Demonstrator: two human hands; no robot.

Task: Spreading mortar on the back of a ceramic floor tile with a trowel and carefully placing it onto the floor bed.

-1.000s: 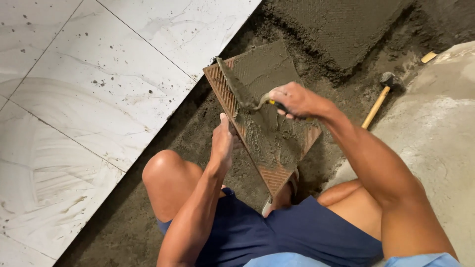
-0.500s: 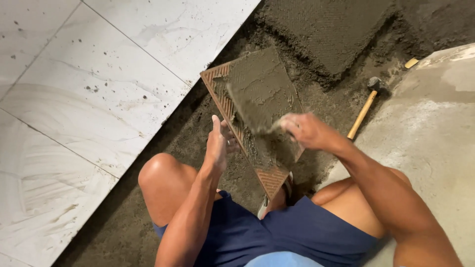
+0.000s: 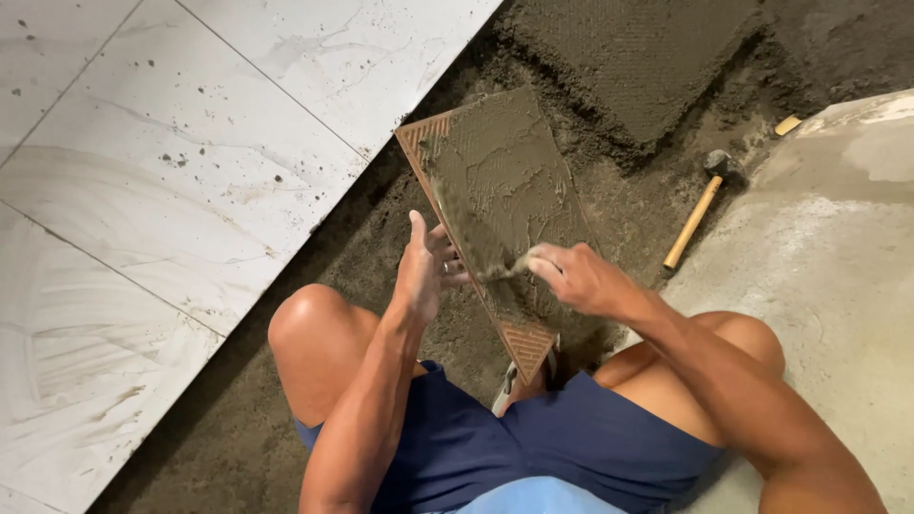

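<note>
Person crouched on a mortar bed (image 3: 286,419), knees apart, blue shorts. Left hand (image 3: 424,266) was open, palm flat against the left edge of a tile (image 3: 505,181) held tilted on edge, fingers spread behind it; no closed grip, just bracing. The tile stood with its ribbed reddish back facing up, lower corner resting near the person's foot between the knees, upper corner pointing toward the laid white marble-look floor tiles (image 3: 190,162). Most of the tile back was coated with grey mortar showing comb lines. Right hand (image 3: 576,276) was closed around a trowel (image 3: 476,243), the blade lying on the mortar across the tile's lower-left part; handle hidden in the fist. A wooden-handled rubber mallet (image 3: 700,209) lay on the mortar bed to the right, well apart from both hands, just beside a bare concrete slab (image 3: 838,257). A raised combed mortar patch (image 3: 638,57) sat beyond the tile.
</note>
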